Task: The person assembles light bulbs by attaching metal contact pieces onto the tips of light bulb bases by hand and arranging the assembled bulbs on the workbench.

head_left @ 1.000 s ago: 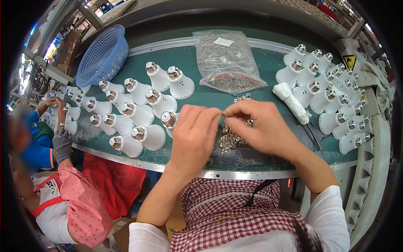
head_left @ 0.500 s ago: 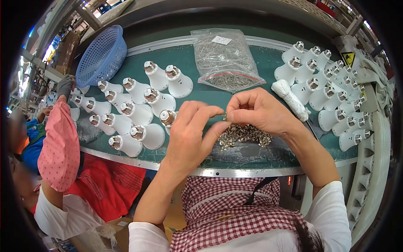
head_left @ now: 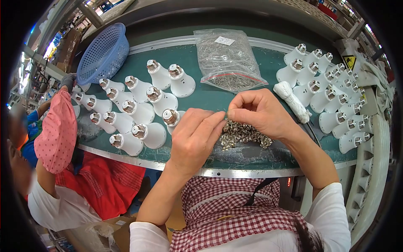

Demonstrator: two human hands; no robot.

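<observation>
"Looking down at our hands, what are we doing with them?"

"Our left hand [head_left: 193,136] has its fingers drawn close together, and the tips meet those of our right hand [head_left: 262,117]. On the right, thumb and forefinger press together. Whether either of them pinches anything, we cannot tell."

"And the heap of small, shiny metal pieces [head_left: 245,136]?"

"It lies on the green-topped desk [head_left: 212,102], between our forearms and partly beneath our right hand."

"What else do we have around us?"

"On the left, white lamp bodies with silver screw caps [head_left: 154,136] stand in a loose group, the nearest beside our left hand. More white, silver-capped lamps [head_left: 303,95] crowd the right side. At the far middle, we see a clear plastic bag of thin metal pins [head_left: 228,54], with a red line across its near end."

"Between that bag and the right-hand group?"

"A white wrapped bundle [head_left: 291,101] lies slantwise. At the far left is a blue perforated plastic basket [head_left: 100,54], and a co-worker's grey-gloved hand [head_left: 68,80] is close by it."
</observation>
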